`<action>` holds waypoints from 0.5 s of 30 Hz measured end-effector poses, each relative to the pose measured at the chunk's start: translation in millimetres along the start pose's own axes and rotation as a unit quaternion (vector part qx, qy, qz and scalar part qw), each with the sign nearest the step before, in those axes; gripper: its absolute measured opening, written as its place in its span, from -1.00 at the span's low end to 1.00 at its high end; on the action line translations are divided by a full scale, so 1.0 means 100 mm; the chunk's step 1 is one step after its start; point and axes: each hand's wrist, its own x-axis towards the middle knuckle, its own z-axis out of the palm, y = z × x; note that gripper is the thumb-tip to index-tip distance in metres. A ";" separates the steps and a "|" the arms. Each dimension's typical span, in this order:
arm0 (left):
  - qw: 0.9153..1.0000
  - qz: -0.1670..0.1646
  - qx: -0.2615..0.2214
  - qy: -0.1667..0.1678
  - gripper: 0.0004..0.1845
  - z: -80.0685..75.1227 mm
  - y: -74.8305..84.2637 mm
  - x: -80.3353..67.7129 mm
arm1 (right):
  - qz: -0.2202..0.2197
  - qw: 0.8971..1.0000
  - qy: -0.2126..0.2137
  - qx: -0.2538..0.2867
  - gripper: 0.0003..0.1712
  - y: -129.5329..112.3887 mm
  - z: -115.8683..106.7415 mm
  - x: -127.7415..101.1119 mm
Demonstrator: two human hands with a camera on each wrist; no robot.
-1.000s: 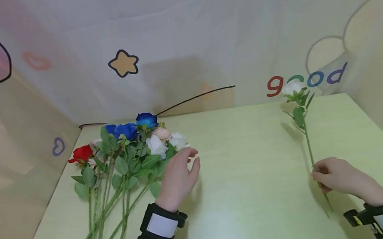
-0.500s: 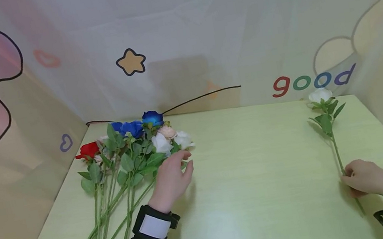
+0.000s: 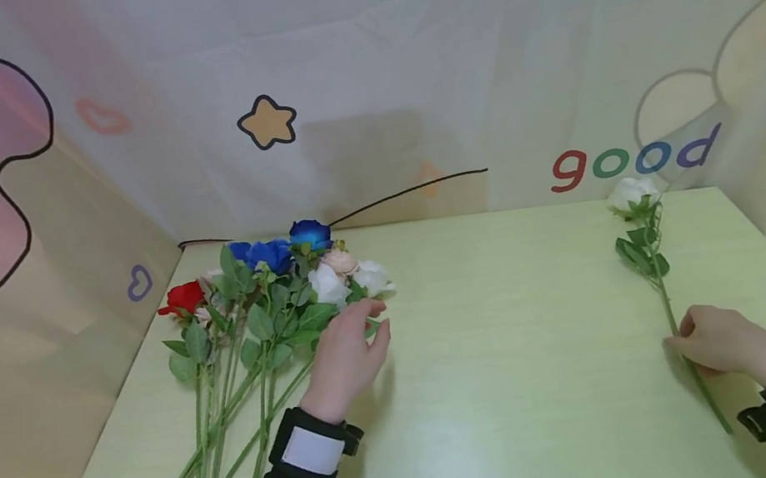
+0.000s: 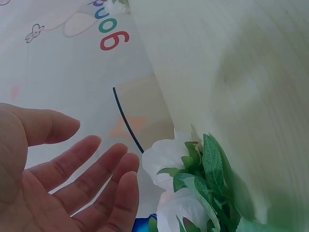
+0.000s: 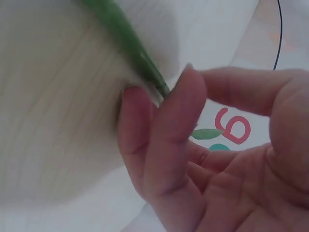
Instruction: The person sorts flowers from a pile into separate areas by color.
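My right hand (image 3: 720, 343) has its fingers (image 5: 164, 140) curled around the white rose (image 3: 646, 246), whose stem I've tipped slightly left since a moment ago, low over the desk (image 3: 529, 384). My left hand (image 3: 345, 355) stays spread wide, resting against the flower pile (image 3: 265, 309) at the desk's left.

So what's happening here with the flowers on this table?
A person sits at a pale green table. Their right hand holds the stem of a single white rose, lying off to the right. Their left hand, fingers relaxed and open, hovers at a bunch of flowers lying on the left side: blue, red, white and pinkish blooms.
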 end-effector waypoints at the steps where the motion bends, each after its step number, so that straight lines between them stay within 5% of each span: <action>1: 1.000 0.001 0.001 -0.001 -0.75 0.00 0.00 0.00 | -0.001 1.000 0.000 0.001 -0.58 0.00 0.01 0.01; 15: 1.000 -0.017 0.005 -0.005 -0.75 -0.09 -0.07 -0.03 | 0.015 1.000 -0.014 -0.002 -0.73 0.15 0.07 -0.05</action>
